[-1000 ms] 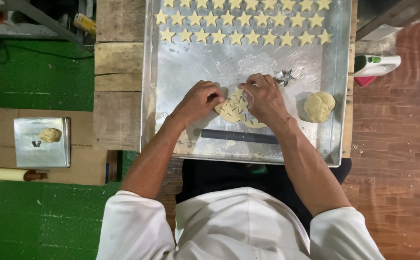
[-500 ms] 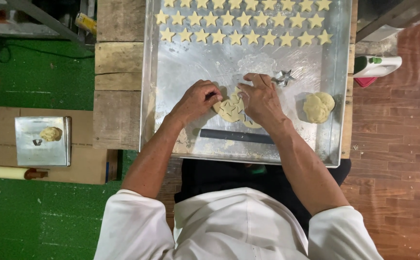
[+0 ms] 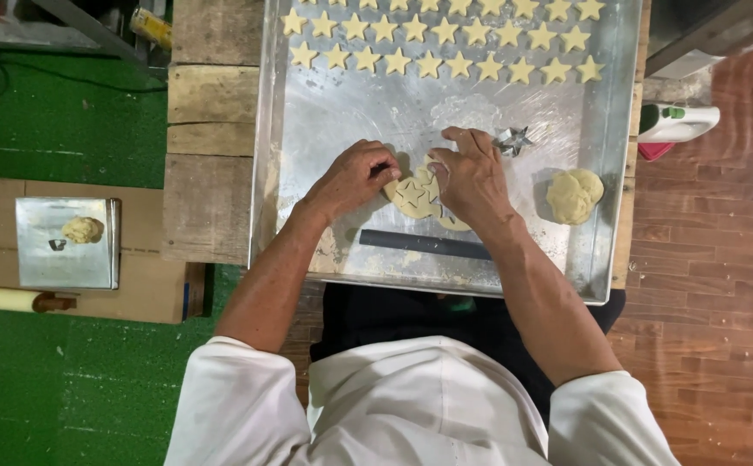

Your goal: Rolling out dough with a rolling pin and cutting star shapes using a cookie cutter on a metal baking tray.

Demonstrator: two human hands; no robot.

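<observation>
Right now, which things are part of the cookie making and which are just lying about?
In use: left hand, right hand, rolled dough, star cutter, dough ball, star cookies, tray.
Lying about: small tin, rolling pin, white bottle.

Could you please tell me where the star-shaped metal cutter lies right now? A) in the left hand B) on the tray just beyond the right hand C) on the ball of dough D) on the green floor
B: the star cutter rests on the metal tray, beside the right hand, unheld.

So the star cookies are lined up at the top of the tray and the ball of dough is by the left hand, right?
Almost. The head view shows the ball of dough by the right hand, not the left. The star cookies do line the top of the tray.
</observation>
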